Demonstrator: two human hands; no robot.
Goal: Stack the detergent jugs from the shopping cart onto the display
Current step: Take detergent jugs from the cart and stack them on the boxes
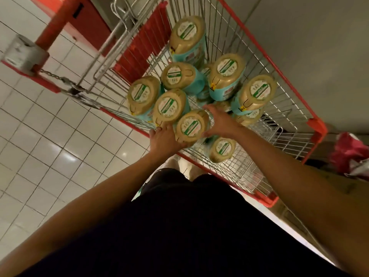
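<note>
1. The jug sits at the centre of the frame, by the near edge of the cart. Its tan top, with a round white-and-green label, faces us, and its pale blue body is below.
2. Our left hand grips the jug from the lower left, with the fingers curled under the edge of the tan top and the thumb up along the side.
3. Our right hand holds the opposite side, with the fingers spread and bent over the upper right edge and the thumb beneath.
4. The other jugs are of the same kind and crowd around it. Two are just beside it at the upper left, several more stand toward the top and right, and one lies deeper at the lower right.
5. All of them are in the cart, a wire basket with a red rim that runs from top centre to lower right.
6. Its red handle, with a grey lock and chain, is at the upper left.
7. White floor tiles fill the left side.
8. A red-and-white bag lies at the right edge, outside the cart.
9. Our dark clothing fills the bottom of the frame.
</note>
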